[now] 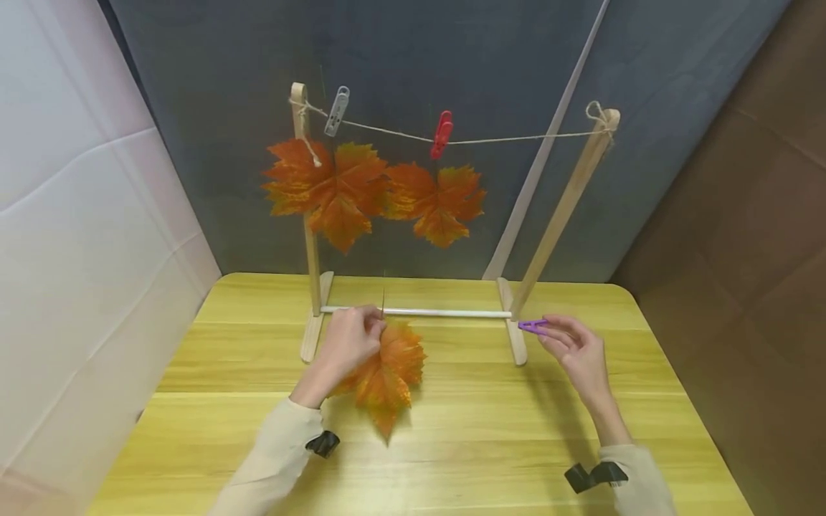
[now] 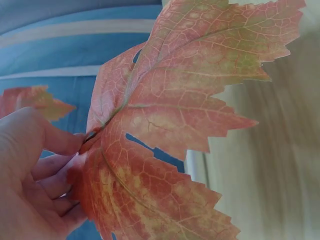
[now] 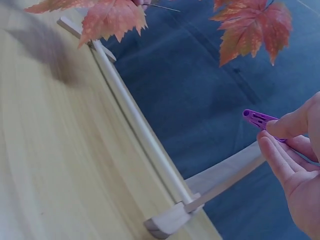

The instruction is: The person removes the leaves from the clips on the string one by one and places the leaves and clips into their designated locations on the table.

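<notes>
My left hand (image 1: 351, 337) pinches an orange maple leaf (image 1: 387, 383) near its stem, above the table in front of the wooden stand. The left wrist view shows that leaf (image 2: 170, 95) close up, with thumb and finger at the base of its blade. On the right, my right hand (image 1: 578, 351) pinches a purple clothespin (image 1: 532, 327) beside the stand's right foot. A grey clothespin (image 1: 337, 112) and a red clothespin (image 1: 442, 135) sit on the string (image 1: 503, 140). Below them hang a larger orange leaf (image 1: 342, 186) and a smaller orange leaf (image 1: 442, 201).
The string runs between a left post (image 1: 312, 265) and a right post (image 1: 561, 215). A white rod (image 1: 445, 313) joins the posts low down, over the wooden table (image 1: 464, 444). Dark cloth (image 1: 400, 43) stands behind, with fabric walls at both sides.
</notes>
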The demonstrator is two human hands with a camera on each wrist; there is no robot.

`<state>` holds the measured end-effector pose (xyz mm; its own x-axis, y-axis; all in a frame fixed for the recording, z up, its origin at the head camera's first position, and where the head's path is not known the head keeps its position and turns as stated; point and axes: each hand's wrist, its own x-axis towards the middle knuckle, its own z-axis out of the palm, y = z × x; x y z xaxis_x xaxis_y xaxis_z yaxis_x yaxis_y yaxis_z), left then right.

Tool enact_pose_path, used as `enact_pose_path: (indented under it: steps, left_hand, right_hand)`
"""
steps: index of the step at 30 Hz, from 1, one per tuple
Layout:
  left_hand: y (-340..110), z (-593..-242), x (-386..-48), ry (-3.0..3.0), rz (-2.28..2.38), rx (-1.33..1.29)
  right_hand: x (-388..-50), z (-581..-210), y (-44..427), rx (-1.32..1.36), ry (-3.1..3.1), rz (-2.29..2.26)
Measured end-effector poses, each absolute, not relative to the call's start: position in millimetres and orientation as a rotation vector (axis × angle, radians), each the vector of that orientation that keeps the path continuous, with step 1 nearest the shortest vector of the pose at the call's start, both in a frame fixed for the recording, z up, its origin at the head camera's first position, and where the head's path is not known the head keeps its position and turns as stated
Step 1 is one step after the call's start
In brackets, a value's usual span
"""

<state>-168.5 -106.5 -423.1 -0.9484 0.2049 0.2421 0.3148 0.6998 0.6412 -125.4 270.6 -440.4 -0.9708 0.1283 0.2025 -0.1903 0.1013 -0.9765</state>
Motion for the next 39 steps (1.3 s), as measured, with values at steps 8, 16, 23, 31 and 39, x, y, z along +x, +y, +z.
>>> enact_pose_path:
  steps: [8, 16, 23, 31, 39]
  left_hand:
    - [-142, -446, -162, -2.778, -1.069, -0.355]
    - [-169, -458, -158, -2.854, -1.126, -0.264]
    - [-190, -463, -155, -2.866, -1.106, -0.206]
    - [-217, -476, -148, -2.89, -1.086, -0.091]
    - [-242, -485, -141, -2.911, -1.03, -0.032]
  right_hand:
    - [-118, -458, 273, -0.043, -2.157, 1.994]
    - [-112, -474, 277, -0.175, -2.216, 1.964]
    - [-107, -485, 279, -0.203, -2.287, 1.918]
    - [-103, -497, 282, -0.203, -2.272, 1.943]
    - [-101, -508, 286, -0.278, -2.296, 1.956]
